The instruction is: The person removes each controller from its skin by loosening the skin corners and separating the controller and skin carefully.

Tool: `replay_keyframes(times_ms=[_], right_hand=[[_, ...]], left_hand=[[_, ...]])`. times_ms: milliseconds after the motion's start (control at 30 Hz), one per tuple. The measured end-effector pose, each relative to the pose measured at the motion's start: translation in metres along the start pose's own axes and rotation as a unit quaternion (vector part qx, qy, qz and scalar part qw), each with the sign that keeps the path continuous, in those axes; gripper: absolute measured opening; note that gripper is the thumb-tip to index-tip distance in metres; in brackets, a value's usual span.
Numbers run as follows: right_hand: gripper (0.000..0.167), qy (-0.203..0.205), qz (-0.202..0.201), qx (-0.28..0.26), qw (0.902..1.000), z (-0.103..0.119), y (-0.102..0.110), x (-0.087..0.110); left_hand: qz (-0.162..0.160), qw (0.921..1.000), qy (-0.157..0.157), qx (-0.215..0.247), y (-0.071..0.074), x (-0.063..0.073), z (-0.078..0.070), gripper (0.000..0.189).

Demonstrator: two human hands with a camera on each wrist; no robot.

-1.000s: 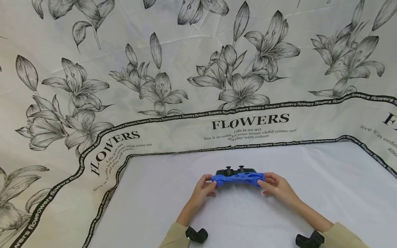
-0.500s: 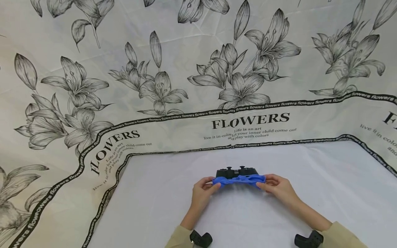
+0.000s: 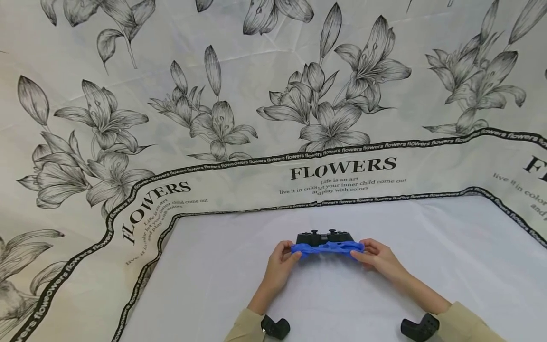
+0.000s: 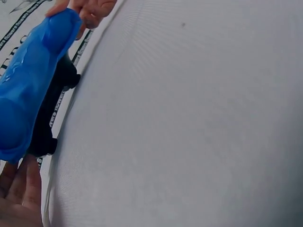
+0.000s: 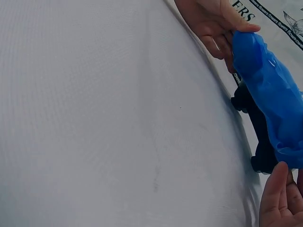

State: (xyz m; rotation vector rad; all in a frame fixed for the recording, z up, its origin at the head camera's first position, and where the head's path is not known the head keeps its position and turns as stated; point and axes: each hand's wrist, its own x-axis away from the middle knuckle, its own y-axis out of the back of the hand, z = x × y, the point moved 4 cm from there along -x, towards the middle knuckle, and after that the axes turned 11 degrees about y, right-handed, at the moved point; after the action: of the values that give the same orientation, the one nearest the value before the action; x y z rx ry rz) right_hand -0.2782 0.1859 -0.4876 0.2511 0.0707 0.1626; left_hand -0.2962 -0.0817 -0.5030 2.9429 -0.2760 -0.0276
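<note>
A black game controller (image 3: 312, 239) is held up over the white cloth, its two thumbsticks pointing up. Stretched over its near side, including the grips, is a blue silicone cover (image 3: 326, 247). My left hand (image 3: 278, 267) pinches the cover's left end, thumb on the near face. At the right end, my right hand (image 3: 383, 260) pinches it the same way. The left wrist view shows the blue cover (image 4: 31, 80) wrapped over the grips, with the black controller body (image 4: 45, 118) exposed behind it. Fingers behind the cover are partly hidden.
A white cloth (image 3: 205, 285) covers the surface below. Behind it hangs a floral-printed fabric (image 3: 239, 185) with black lettered borders. Each wrist wears a black camera, one on the left (image 3: 275, 327) and one on the right (image 3: 420, 327).
My left thumb has shifted inward along the cover. Slightly more of the black controller body shows above the blue edge than a second ago. Both hands keep their hold.
</note>
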Motion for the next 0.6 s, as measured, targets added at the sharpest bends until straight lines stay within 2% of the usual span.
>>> replay_keyframes(times_ms=[100, 200, 300, 433, 600], right_hand=[[0.047, 0.001, -0.008, 0.013, 0.9999, 0.003, 0.000, 0.000], [0.045, 0.000, -0.011, 0.023, 0.9997, 0.005, 0.001, -0.002], [0.042, 0.002, -0.003, 0.026, 0.9997, 0.007, 0.001, -0.006], [0.039, 0.003, 0.011, 0.028, 0.9996, 0.010, 0.002, -0.008], [0.038, -0.009, 0.015, 0.044, 0.9989, 0.010, 0.002, -0.007]], left_hand=[[-0.010, 1.0000, -0.002, -0.002, -0.002, 0.001, -0.007, 0.026], [-0.003, 1.0000, 0.005, -0.002, -0.006, -0.003, -0.003, 0.024], [0.018, 0.9998, 0.006, 0.006, -0.010, -0.009, 0.008, 0.024], [0.054, 0.9983, 0.018, 0.012, -0.011, -0.008, 0.007, 0.028], [0.084, 0.9958, 0.034, 0.011, -0.010, -0.007, 0.005, 0.028]])
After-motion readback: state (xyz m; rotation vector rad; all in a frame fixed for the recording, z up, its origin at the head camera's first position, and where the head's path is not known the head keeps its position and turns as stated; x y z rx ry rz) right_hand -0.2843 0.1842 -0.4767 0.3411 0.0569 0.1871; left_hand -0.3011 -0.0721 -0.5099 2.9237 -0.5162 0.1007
